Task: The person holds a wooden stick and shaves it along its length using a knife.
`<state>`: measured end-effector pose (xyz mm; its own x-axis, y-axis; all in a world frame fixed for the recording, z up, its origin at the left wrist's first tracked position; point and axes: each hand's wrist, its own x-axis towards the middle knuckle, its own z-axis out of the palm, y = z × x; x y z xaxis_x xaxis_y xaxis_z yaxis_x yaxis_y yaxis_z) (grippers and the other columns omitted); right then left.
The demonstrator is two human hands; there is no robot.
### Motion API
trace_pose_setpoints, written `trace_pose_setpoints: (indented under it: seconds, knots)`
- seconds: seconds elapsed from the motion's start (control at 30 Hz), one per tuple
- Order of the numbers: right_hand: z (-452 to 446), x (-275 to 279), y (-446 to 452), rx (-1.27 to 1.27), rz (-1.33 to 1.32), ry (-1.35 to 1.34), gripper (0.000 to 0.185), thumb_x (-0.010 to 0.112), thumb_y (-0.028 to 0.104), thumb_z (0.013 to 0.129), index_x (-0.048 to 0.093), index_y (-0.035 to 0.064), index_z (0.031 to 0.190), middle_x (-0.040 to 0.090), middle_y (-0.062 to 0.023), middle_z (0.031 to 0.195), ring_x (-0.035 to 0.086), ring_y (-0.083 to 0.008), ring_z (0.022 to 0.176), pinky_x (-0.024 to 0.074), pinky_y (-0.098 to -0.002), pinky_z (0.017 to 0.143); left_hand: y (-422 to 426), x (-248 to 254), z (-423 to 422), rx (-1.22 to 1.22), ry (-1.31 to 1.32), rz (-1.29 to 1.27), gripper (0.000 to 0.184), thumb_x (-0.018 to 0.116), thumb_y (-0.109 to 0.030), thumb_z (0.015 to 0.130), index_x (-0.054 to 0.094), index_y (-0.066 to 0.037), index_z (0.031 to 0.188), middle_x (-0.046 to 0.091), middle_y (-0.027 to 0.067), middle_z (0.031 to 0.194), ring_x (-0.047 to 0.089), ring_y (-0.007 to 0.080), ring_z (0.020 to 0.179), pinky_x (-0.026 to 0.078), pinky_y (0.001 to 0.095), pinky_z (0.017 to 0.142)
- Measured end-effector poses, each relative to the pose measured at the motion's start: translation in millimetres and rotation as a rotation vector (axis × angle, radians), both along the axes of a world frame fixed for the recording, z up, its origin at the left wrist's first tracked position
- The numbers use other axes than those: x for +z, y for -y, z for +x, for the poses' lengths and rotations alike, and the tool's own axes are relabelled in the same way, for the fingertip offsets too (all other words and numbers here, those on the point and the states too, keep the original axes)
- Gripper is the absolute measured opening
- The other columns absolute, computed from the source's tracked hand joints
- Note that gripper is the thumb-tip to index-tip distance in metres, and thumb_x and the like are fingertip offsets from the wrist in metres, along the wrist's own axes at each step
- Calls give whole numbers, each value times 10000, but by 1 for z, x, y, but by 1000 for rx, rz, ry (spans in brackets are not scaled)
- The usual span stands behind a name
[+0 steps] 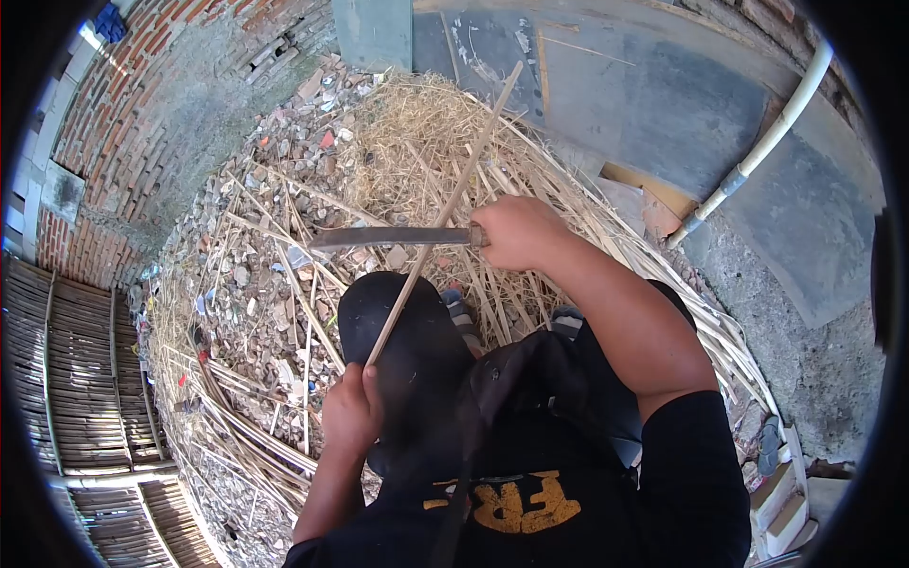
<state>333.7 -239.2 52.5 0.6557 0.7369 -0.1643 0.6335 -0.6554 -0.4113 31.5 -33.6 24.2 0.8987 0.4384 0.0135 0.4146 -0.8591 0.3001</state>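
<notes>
My left hand (351, 413) is closed round the lower end of a long, thin bamboo strip (437, 225), which slants up and away to the right. My right hand (519, 233) grips the handle of a machete (393, 236); its dark blade points left and lies across the strip, around the strip's middle. Whether the edge bites into the strip I cannot tell. Beneath the strip is my bent knee in black cloth (379, 317). My sandalled feet (464, 320) show in part between my legs.
Pale shavings (402, 133) are heaped ahead. Rubble (248, 284) covers the ground to the left, with loose bamboo strips (260, 450) across it. More strips (653, 270) lie on the right. A brick wall (142, 123), grey panels (653, 104) and a white pipe (767, 151) border the space.
</notes>
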Motion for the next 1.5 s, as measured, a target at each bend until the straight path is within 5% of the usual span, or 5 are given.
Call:
trace_pose_setpoints:
  seconds: [0.4, 0.63, 0.97, 1.1, 1.5]
  knots:
    - [37, -30, 4, -259, 184, -41, 229, 669, 194, 825, 752, 85, 1009, 743, -183, 968, 718, -391, 978, 564, -495, 860, -7, 0, -2, 13, -7, 7, 329, 515, -292, 1094, 537, -39, 884, 649, 267, 708, 646, 514, 665, 488, 607, 610]
    - [-5, -2, -3, 54, 36, -19, 183, 674, 164, 813, 748, 105, 970, 737, -159, 909, 726, -371, 941, 562, -505, 823, -3, 0, 4, 6, -9, -25, 345, 494, -298, 1101, 534, -37, 878, 643, 273, 702, 646, 522, 681, 480, 619, 620]
    - [18, -18, -4, -113, 180, -55, 200, 693, 200, 802, 748, 92, 960, 739, -168, 933, 724, -383, 946, 570, -497, 819, -9, -1, 1, -1, 43, -101, 367, 489, -301, 1105, 532, -27, 865, 629, 279, 690, 634, 524, 679, 474, 608, 622]
    - [-9, -5, -11, 99, 4, 83, 226, 764, 277, 802, 758, 114, 959, 750, -146, 931, 735, -354, 943, 573, -498, 830, -9, 4, 6, -18, -3, -100, 360, 491, -292, 1105, 532, -26, 866, 629, 280, 692, 634, 523, 681, 473, 605, 625]
    - [21, -16, -1, -99, 104, -44, 270, 724, 227, 826, 754, 99, 1061, 743, -184, 959, 724, -384, 954, 571, -501, 839, -12, -5, 0, 6, 22, -65, 328, 521, -279, 1092, 543, -30, 879, 641, 279, 705, 640, 523, 682, 474, 615, 624]
